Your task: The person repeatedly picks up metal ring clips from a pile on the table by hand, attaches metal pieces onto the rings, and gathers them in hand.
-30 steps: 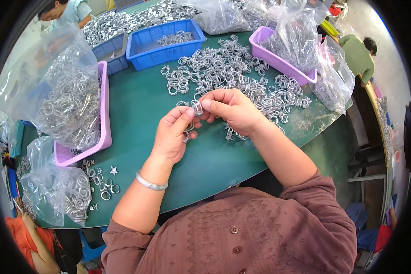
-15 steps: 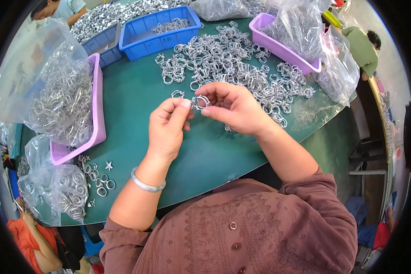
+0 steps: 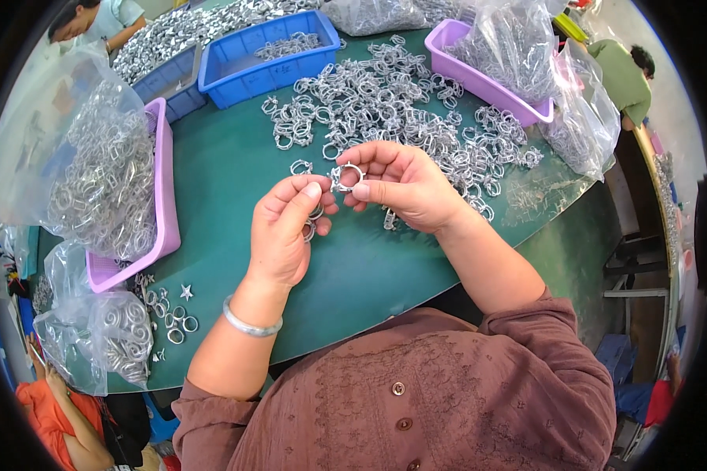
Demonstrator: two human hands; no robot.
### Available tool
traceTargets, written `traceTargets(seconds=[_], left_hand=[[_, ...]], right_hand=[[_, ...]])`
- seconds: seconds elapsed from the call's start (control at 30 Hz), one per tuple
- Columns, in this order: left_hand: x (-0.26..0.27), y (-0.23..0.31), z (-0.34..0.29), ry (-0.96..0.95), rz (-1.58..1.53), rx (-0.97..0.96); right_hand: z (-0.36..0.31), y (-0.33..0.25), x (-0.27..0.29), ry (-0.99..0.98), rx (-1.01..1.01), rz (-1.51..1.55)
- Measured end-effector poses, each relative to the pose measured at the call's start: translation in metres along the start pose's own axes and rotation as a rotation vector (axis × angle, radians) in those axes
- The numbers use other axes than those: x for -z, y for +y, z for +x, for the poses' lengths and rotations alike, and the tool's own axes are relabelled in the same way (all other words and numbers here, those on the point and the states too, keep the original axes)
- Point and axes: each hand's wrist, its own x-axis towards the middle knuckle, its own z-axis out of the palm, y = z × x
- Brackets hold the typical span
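Between the thumb and fingers of my right hand (image 3: pixel 404 188) is a silvery metal ring (image 3: pixel 357 174), its open hoop facing up. My left hand (image 3: pixel 284 224) is closed in a pinch just left of it, thumb tip close to the ring's ornamented side; whether it touches cannot be told. More silvery rings (image 3: pixel 310 231) show under the curled fingers of my left hand. A loose ring (image 3: pixel 300 166) lies on the green table (image 3: pixel 220 196) just beyond that hand. Farther back spreads a large heap of similar metal rings (image 3: pixel 385 94).
A purple basket (image 3: pixel 166 180) with bagged rings stands left, a blue bin (image 3: pixel 247 82) at the back, another purple basket (image 3: pixel 491 94) back right. Near left are a bag of spiral pieces (image 3: pixel 126 334), several loose rings (image 3: pixel 176 336) and a star (image 3: pixel 186 291). Other people sit around.
My left hand has drawn slightly left and down, showing rings beneath its fingers. The ring in my right hand now shows a rounder, more open hoop.
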Motion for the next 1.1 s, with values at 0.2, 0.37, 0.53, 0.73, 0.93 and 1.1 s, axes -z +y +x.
traceTargets(seconds=[0.2, 0.37, 0.53, 0.73, 0.93, 1.1], left_hand=[[0.002, 0.0, 0.001, -0.023, -0.021, 0.006], [-0.001, -0.001, 0.001, -0.001, 0.039, 0.028], [-0.003, 0.0, 0.001, -0.023, 0.084, 0.031], [-0.002, -0.001, 0.002, -0.032, 0.059, 0.04], [-0.003, -0.002, 0.0, -0.021, 0.031, 0.037], [-0.002, -0.002, 0.0, -0.022, 0.024, 0.013]], right_hand=[[0.001, -0.001, -0.001, -0.002, -0.01, 0.016], [0.001, -0.002, -0.004, 0.005, -0.012, 0.004], [0.0, -0.004, -0.007, 0.006, 0.001, -0.028], [-0.001, -0.006, -0.005, 0.016, -0.015, -0.064], [-0.002, -0.007, -0.002, 0.005, -0.07, -0.049], [-0.004, -0.011, -0.006, 0.041, -0.066, -0.054]])
